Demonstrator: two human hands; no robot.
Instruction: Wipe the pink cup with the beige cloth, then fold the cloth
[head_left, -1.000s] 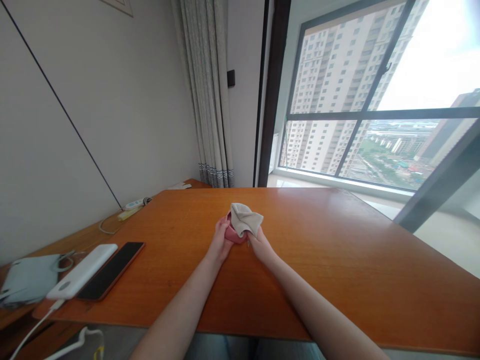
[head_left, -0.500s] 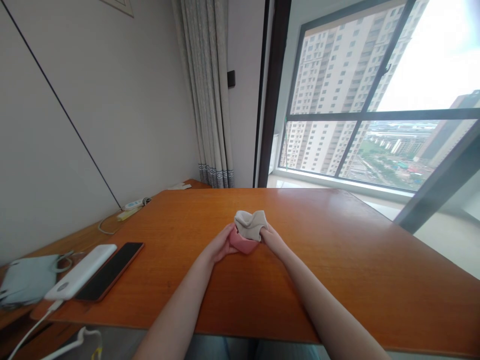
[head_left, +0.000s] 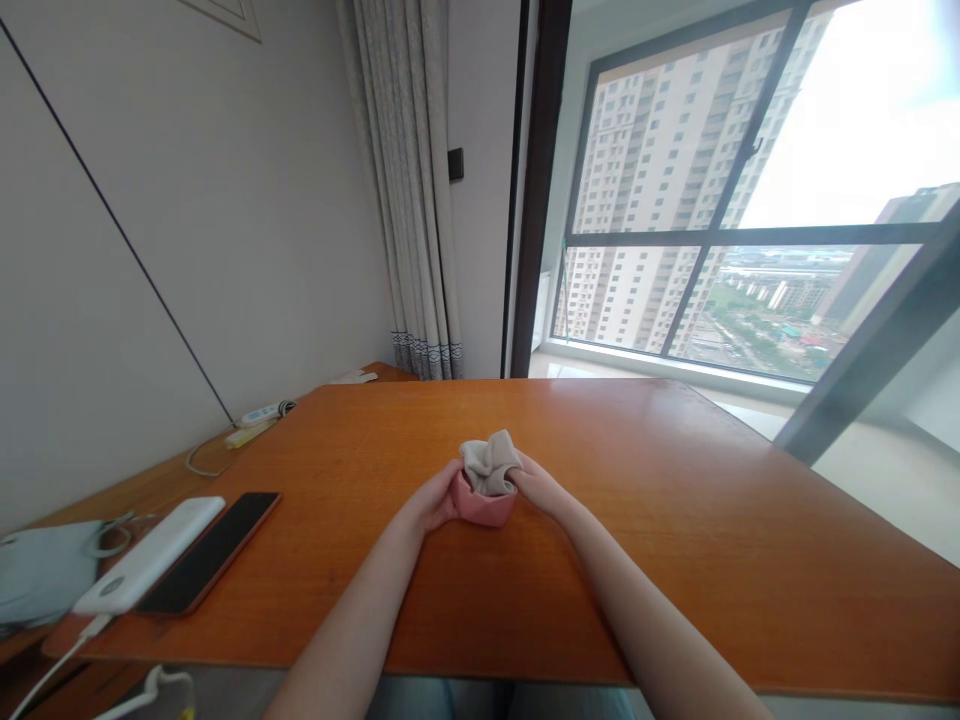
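Pink container: it sits between the two hands, above or on the wooden table (I cannot tell if its bottom touches). The pink container opens upward, and its front wall faces the person.
Left hand: the left hand grasps the container from its left side, the thumb near the rim and the other fingers curved around the wall.
Grey cloth: the grey cloth is bunched in the mouth of the container, partly inside, with one fold standing up above the rim.
Right hand: the right hand is at the right edge of the cloth, fingertips touching it just above the rim; some fingers are hidden, so I cannot tell whether they pinch the cloth, the wall, or both.
Change since half a second ago: the container is a little nearer to the person, and more of its front wall is showing. The cloth is more gathered and hangs less over the right side.
Table's left side: the white power bank lies beside the dark phone, well apart from both hands.
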